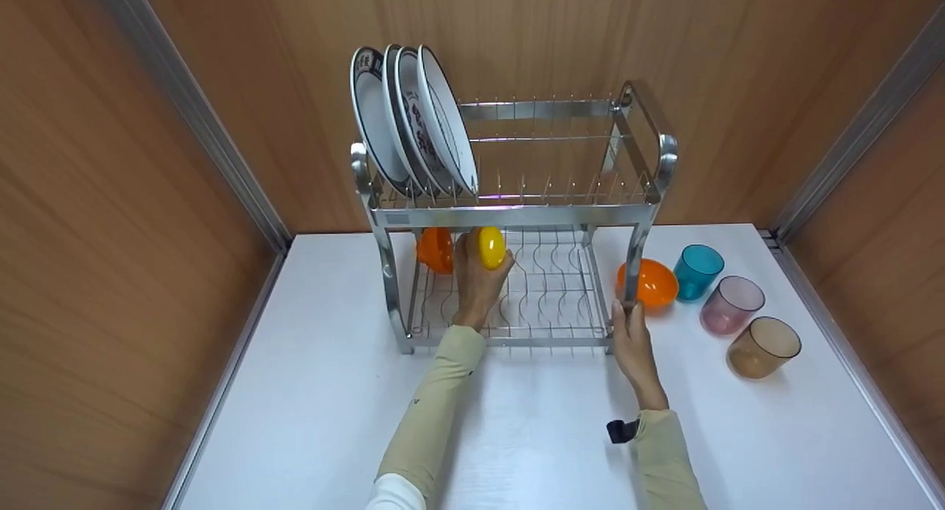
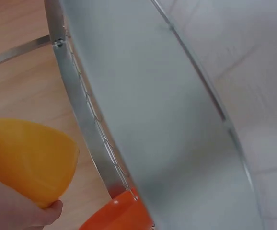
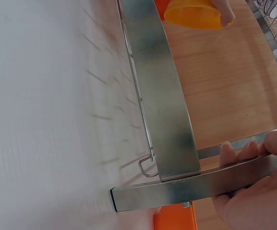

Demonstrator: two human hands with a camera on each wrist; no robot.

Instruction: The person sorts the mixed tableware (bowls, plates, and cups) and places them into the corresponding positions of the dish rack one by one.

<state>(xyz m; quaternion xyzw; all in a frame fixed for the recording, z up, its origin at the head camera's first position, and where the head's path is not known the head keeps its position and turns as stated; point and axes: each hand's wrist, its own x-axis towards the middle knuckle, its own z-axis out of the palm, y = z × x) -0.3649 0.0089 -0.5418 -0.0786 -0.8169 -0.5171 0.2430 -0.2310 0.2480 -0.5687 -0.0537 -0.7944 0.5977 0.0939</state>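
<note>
A yellow bowl in one hand, a metal rack in the other

The left hand (image 1: 476, 288) reaches in over the low shelf of a shiny dish rack (image 1: 509, 216). It holds a yellow bowl (image 1: 492, 247), which is tipped up on its side. The left fingers are closed on the bowl, with the thumb showing at its edge. I cannot tell if the bowl touches the wires of the shelf.

Just to the left of that hand, an orange bowl (image 1: 435, 250) sits tipped on its side in the low shelf.

The right hand (image 1: 635, 347) grips the front leg on the right side of the rack. Its fingers are curled round the metal.

Just past that leg, and partly hidden by it, a second orange bowl (image 1: 657, 283) sits on the white bench (image 1: 332, 421). Three see-through cups stand upright next to it in a slanted row. The blue cup (image 1: 698, 274) is farthest back, the pink cup (image 1: 732, 305) is in the middle, and the brown cup (image 1: 763, 347) is closest to the front.

Up on the top shelf, four white plates (image 1: 448, 119) with dark edges stand close together at the left end. A wooden wall (image 1: 546, 38) is behind the rack.
</note>
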